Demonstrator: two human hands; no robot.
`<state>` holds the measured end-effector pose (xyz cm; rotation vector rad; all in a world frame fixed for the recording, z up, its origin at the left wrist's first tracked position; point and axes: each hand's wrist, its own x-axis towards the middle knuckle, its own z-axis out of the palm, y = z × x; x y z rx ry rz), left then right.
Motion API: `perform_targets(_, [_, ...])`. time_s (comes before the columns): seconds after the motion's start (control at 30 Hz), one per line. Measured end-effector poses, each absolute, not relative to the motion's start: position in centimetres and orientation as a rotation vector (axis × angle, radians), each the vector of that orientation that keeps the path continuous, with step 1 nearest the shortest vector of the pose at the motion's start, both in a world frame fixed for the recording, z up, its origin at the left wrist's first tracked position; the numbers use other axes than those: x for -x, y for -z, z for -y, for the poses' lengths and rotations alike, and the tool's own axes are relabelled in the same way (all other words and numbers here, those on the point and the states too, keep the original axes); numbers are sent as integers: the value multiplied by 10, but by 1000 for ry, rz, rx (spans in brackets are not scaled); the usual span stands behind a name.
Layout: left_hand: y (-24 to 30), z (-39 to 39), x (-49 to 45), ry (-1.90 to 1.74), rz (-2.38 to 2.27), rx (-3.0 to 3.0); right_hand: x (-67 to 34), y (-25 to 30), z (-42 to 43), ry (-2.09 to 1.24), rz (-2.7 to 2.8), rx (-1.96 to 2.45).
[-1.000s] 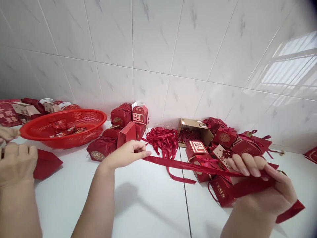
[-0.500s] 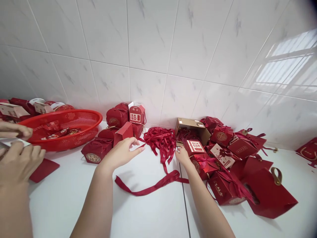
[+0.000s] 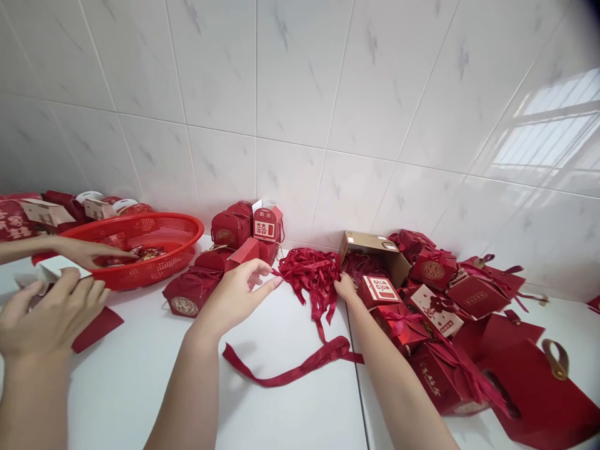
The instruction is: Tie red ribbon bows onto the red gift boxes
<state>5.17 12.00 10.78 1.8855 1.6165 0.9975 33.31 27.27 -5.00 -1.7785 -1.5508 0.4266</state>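
Note:
My left hand (image 3: 239,294) hovers over the white counter with its fingers apart, touching the left edge of a heap of red ribbons (image 3: 313,272). My right hand (image 3: 345,287) reaches into the right side of that heap; its fingers are buried in the ribbons. A single long red ribbon (image 3: 290,369) lies loose on the counter below the heap, between my forearms.
A red plastic basket (image 3: 140,250) stands at the left; another person's hands (image 3: 51,312) work beside it over a flat red sheet (image 3: 96,328). Red gift boxes (image 3: 229,228) sit by the wall, and many more red boxes (image 3: 435,300) and a brown carton (image 3: 375,247) fill the right.
A second ago I held a ribbon stretched between both hands. It now lies on the counter. My right hand has gone forward into the ribbon heap, and my left has opened.

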Motion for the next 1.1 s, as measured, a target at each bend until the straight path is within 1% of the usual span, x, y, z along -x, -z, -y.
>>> perform_targets(0.17, [-114,-114,-56,-1092,-1584,-1862,-328,27,-245,-584,1255,1474])
perform_targets(0.33, [-114,-106,-69,-1218,-1429,-1949,-323,-14,-190,-817,1088,1078])
perform_targets(0.47, [-112,-95,-88,-1182,-1202,-2085,-317,-50,-137,-938,1009,849])
perform_targets(0.6, [-109,-85,-107,-1118,-1054,-2165,-308,-77,-95,-1153,918,628])
perform_targets(0.8, [-110,-77,-121,-934,-949,-2152,-304,-89,-68,-1196,925,529])
perform_targets(1.1, [-108,-74,-130,-1275,-843,-2001,-307,-94,-61,-1157,920,515])
